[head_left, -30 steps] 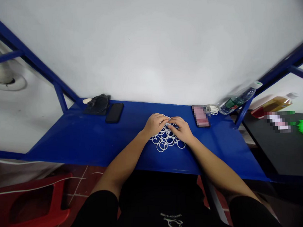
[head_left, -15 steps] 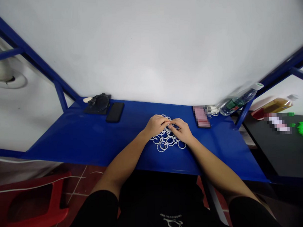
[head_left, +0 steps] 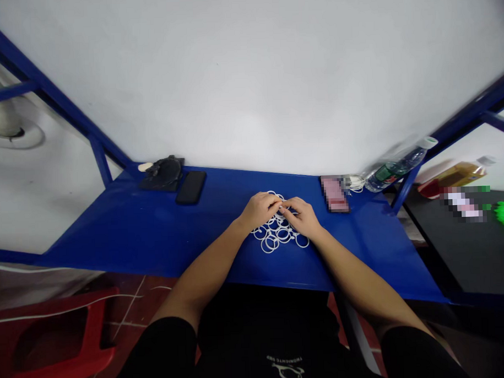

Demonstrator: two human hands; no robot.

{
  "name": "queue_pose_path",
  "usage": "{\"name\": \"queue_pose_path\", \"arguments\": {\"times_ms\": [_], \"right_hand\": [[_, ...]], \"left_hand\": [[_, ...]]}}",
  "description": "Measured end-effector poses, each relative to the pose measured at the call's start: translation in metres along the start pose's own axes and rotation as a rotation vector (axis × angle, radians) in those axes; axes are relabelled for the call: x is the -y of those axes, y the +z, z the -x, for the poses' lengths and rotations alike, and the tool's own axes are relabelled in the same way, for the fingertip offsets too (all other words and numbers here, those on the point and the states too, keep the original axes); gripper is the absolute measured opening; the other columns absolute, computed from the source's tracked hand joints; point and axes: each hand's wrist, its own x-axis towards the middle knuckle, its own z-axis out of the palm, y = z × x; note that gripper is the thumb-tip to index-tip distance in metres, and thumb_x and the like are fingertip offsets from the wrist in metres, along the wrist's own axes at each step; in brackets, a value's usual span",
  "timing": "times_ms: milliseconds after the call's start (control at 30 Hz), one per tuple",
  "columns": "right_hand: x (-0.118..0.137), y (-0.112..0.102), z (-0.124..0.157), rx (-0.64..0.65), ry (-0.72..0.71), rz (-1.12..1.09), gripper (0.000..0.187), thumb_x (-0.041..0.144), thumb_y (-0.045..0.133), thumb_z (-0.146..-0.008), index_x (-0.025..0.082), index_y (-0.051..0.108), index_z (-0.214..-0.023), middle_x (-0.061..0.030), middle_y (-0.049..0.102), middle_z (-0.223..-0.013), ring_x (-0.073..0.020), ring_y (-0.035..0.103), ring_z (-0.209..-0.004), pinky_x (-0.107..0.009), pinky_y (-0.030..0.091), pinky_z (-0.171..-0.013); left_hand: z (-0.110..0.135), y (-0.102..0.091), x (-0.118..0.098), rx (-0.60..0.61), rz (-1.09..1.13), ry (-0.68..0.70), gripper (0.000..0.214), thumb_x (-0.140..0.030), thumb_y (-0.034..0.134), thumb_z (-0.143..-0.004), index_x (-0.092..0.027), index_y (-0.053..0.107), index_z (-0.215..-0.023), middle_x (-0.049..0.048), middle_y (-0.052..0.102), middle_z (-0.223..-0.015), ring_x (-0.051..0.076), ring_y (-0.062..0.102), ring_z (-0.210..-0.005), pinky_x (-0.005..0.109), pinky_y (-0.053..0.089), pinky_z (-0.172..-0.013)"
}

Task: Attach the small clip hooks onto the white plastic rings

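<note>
Several thin white rings [head_left: 270, 243] lie overlapping in a loose pile on the blue table [head_left: 125, 232], with small white tabs on some of them. My left hand [head_left: 260, 209] comes in over the pile's left side, fingers bent and closed toward the middle. From the right, my right hand [head_left: 302, 216] meets it, thumb and fingers pinched together. The fingertips of both hands nearly touch above the rings. A small white piece shows between them, most likely part of a ring, though the fingers hide most of it.
A black phone [head_left: 191, 187] and a crumpled dark item [head_left: 165, 172] lie at the back left. At the back right are a pink-screened phone [head_left: 335, 194], a white cable [head_left: 355, 183] and a leaning plastic bottle [head_left: 400, 167]. A red stool [head_left: 92, 338] stands lower left.
Hardly anything differs. The fingertips have shifted slightly where they meet, and the pile of rings lies as before.
</note>
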Motion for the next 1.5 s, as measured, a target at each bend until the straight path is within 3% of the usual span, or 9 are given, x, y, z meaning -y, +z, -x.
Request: {"name": "queue_pose_path", "arguments": {"times_ms": [333, 567, 667, 767, 900, 1000, 1100, 1367, 1500], "right_hand": [[0.0, -0.004, -0.001, -0.052, -0.015, 0.072, 0.021, 0.042, 0.059, -0.102, 0.027, 0.073, -0.105, -0.0055, 0.078, -0.097, -0.026, 0.069, -0.094, -0.046, 0.056, -0.09], [-0.005, -0.013, 0.0, -0.181, 0.109, 0.114, 0.047, 0.044, 0.06, -0.101, 0.026, 0.057, -0.144, -0.0095, 0.075, -0.114, -0.0282, 0.069, -0.099, -0.049, 0.057, -0.092], [-0.011, -0.028, -0.001, 0.009, 0.048, 0.129, 0.077, 0.055, 0.07, -0.093, 0.027, 0.041, -0.159, -0.0134, 0.067, -0.138, -0.0342, 0.063, -0.125, -0.055, 0.05, -0.108], [-0.02, -0.044, 0.003, 0.305, 0.083, 0.19, 0.129, 0.071, 0.083, -0.073, 0.026, 0.012, -0.171, -0.0179, 0.041, -0.166, -0.044, 0.04, -0.15, -0.063, 0.034, -0.121], [-0.031, -0.047, 0.013, 0.592, 0.213, 0.284, 0.151, 0.078, 0.088, -0.058, 0.031, 0.0, -0.171, -0.0149, 0.013, -0.177, -0.0485, 0.007, -0.161, -0.07, 0.015, -0.127], [-0.034, -0.036, 0.014, 0.651, 0.276, 0.321, 0.144, 0.078, 0.085, -0.063, 0.032, 0.001, -0.171, -0.0152, 0.008, -0.177, -0.0471, 0.003, -0.162, -0.071, 0.013, -0.126], [-0.035, -0.025, 0.01, 0.605, 0.299, 0.348, 0.13, 0.078, 0.079, -0.072, 0.032, 0.008, -0.171, -0.0154, 0.012, -0.177, -0.0464, 0.006, -0.162, -0.072, 0.016, -0.125], [-0.041, -0.015, 0.001, 0.4, 0.304, 0.422, 0.09, 0.071, 0.06, -0.094, 0.027, 0.031, -0.167, -0.0162, 0.026, -0.173, -0.0426, 0.021, -0.16, -0.069, 0.024, -0.124], [-0.039, -0.017, 0.0, 0.33, 0.266, 0.386, 0.09, 0.072, 0.06, -0.094, 0.028, 0.031, -0.167, -0.016, 0.024, -0.174, -0.0435, 0.021, -0.16, -0.071, 0.024, -0.123]], "left_hand": [[0.003, 0.001, 0.009, -0.029, -0.068, -0.089, 0.024, -0.026, 0.055, -0.106, -0.019, 0.071, -0.123, 0.0076, 0.08, -0.109, 0.021, 0.075, -0.093, 0.038, 0.058, -0.088], [-0.002, -0.002, 0.016, 0.019, -0.03, -0.09, 0.019, -0.025, 0.058, -0.104, -0.019, 0.074, -0.111, 0.009, 0.077, -0.113, 0.023, 0.071, -0.106, 0.043, 0.056, -0.099], [-0.001, -0.008, 0.017, 0.153, -0.063, -0.181, 0.036, -0.044, 0.067, -0.098, -0.02, 0.071, -0.124, 0.0138, 0.068, -0.137, 0.031, 0.063, -0.127, 0.053, 0.049, -0.11], [0.002, -0.017, 0.015, 0.406, -0.112, -0.284, 0.082, -0.07, 0.073, -0.084, -0.024, 0.056, -0.149, 0.0162, 0.038, -0.168, 0.042, 0.035, -0.154, 0.063, 0.03, -0.124], [0.006, -0.021, 0.008, 0.686, -0.129, -0.338, 0.128, -0.085, 0.075, -0.066, -0.028, 0.023, -0.168, 0.0104, 0.001, -0.178, 0.044, -0.003, -0.163, 0.064, 0.002, -0.13], [0.006, -0.019, 0.004, 0.779, -0.119, -0.344, 0.134, -0.086, 0.073, -0.065, -0.028, 0.013, -0.17, 0.0103, -0.008, -0.177, 0.044, -0.01, -0.162, 0.065, -0.003, -0.129], [0.005, -0.013, 0.003, 0.803, -0.126, -0.368, 0.133, -0.088, 0.071, -0.067, -0.025, 0.013, -0.17, 0.0131, -0.009, -0.176, 0.043, -0.009, -0.162, 0.065, 0.0, -0.129], [0.001, -0.004, 0.016, 0.556, -0.237, -0.432, 0.092, -0.079, 0.055, -0.091, -0.025, 0.038, -0.163, 0.0145, 0.022, -0.174, 0.038, 0.019, -0.162, 0.061, 0.01, -0.13], [-0.001, -0.021, 0.018, 0.599, -0.219, -0.38, 0.095, -0.079, 0.055, -0.09, -0.028, 0.03, -0.166, 0.0113, 0.011, -0.177, 0.04, 0.006, -0.164, 0.066, 0.0, -0.129]]}}
